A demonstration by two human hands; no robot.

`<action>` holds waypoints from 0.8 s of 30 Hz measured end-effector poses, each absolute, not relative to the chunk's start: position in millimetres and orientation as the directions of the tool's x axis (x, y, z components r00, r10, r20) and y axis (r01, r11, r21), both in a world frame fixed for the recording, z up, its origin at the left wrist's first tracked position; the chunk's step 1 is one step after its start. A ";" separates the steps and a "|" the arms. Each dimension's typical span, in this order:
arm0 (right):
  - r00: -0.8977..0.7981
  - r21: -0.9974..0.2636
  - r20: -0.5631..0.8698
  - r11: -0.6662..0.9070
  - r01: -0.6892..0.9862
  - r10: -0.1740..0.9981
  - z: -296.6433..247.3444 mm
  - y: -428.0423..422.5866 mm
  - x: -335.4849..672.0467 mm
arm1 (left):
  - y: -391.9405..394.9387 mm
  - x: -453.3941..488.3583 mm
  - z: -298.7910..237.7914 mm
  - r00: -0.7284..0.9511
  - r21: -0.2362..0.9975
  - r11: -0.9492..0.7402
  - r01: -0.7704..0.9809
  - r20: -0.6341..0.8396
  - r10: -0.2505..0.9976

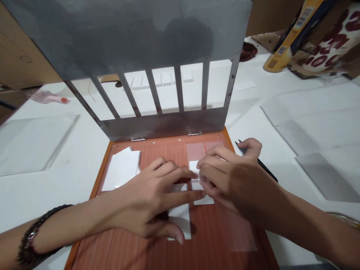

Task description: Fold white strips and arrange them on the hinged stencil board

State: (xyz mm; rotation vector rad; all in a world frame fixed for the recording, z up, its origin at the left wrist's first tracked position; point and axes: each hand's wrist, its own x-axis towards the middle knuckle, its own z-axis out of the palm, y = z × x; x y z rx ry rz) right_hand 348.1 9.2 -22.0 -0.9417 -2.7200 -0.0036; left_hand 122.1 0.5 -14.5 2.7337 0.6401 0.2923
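Indoor light, moderate, seemingly from overhead; white surface [81,148] left of left grip [153,193] greyish, dimmer toward corners. Dark shadow across back of right grip [233,176]; softer shade on orange-brown board [157,257] below left grip. Hinged metal plate [126,41] beyond both grips dull grey, rounded dark patch, shadow or reflection unclear. Small white pieces [206,200] between grips soft-edged. Wide-angle stretch: patterned bag [332,48] beyond right grip leaning, blurred.

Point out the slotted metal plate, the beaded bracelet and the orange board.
Slotted metal plate [132,43]: head view, on its solid upper part.
Beaded bracelet [26,240]: head view, on its dark beads.
Orange board [112,243]: head view, on its bare lower-left surface.
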 end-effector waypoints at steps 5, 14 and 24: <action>-0.717 -0.121 0.268 0.761 0.637 0.643 -23.5 10.1 344.5 | -1.8 120.3 -18.7 0.867 0.300 -0.849 0.435 0.115 0.485; -0.580 -0.076 0.292 0.623 0.778 0.760 -29.3 14.6 344.4 | -2.1 119.5 -20.2 0.834 0.401 -0.788 0.468 0.093 0.543; -0.571 -0.080 0.303 0.618 0.782 0.763 -29.5 18.1 342.7 | -2.1 120.3 -20.1 0.839 0.397 -0.795 0.458 0.104 0.535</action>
